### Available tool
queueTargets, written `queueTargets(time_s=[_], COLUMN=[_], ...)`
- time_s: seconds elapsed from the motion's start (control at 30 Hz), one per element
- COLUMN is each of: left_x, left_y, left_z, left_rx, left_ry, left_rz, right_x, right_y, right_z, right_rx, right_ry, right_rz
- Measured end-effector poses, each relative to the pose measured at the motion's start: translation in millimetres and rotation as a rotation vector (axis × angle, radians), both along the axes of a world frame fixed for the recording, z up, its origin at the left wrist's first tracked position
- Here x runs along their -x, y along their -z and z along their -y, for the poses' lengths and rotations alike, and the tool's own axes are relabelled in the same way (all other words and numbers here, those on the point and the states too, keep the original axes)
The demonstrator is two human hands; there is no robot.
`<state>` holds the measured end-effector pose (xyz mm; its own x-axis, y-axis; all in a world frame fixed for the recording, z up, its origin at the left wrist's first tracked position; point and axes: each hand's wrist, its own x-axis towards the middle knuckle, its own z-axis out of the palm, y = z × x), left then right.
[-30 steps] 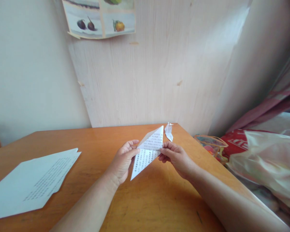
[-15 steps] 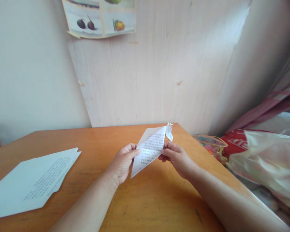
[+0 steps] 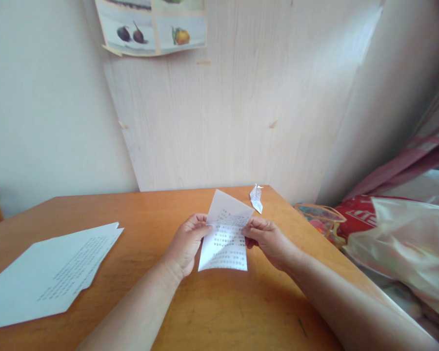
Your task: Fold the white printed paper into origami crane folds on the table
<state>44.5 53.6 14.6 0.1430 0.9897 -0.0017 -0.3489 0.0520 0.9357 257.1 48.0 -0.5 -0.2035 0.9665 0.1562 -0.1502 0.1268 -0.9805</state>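
Over middle of counter (image 3: 205, 317), printed paper (image 3: 225, 248) is spanning gap between both hands, its top edge slanting down toward right. Left hand (image 3: 188, 241) is pinching paper's left edge, thumb on near face; right hand (image 3: 267, 236) is gripping right edge between thumb and curled fingers. Beyond right hand, small folded paper figure (image 3: 256, 200) is resting near counter's far right corner. Well to left, white sheets (image 3: 58, 268) are lying overlapped, text showing on top one. Past counter's right edge, pale plastic bag (image 3: 402, 243) is slumping beside red bag (image 3: 358, 214).

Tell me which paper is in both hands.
The printed piece pinched between left hand and right hand; the sheets at left and folded figure rest on the table.
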Motion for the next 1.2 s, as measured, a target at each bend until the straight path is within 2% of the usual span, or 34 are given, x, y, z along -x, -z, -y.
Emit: queueTargets(time_s=[0.17,0.33,0.5,0.67,0.87,1.0,1.2], left_x=[1,4,4,4,5,3,1], left_y=[-0.1,0.2,-3.7,0.2,7.0,4.6,0.6], left_z=[0,-3,-1,1,-4,-4,-2], left_rx=[0.066,0.058,0.143,0.14,0.115,0.103,0.134], left_ry=[0.076,0.026,0.162,0.168,0.111,0.081,0.119], left_rz=[0.076,0.009,-0.036,-0.069,-0.052,-0.018,0.059], right_x=[0,1,1,2,1,1,2], right_y=[-2.0,-0.9,0.2,-2.7,-5.2,-4.0,-5.9], right_z=[1,0,-1,0,3,5,7], right_rx=[0.015,-0.013,-0.045,-0.035,0.067,0.112,0.146], right_ry=[0.001,0.081,0.113,0.119,0.039,-0.102,-0.143], right_rz=[0.021,0.079,0.111,0.108,0.003,0.03,-0.028])
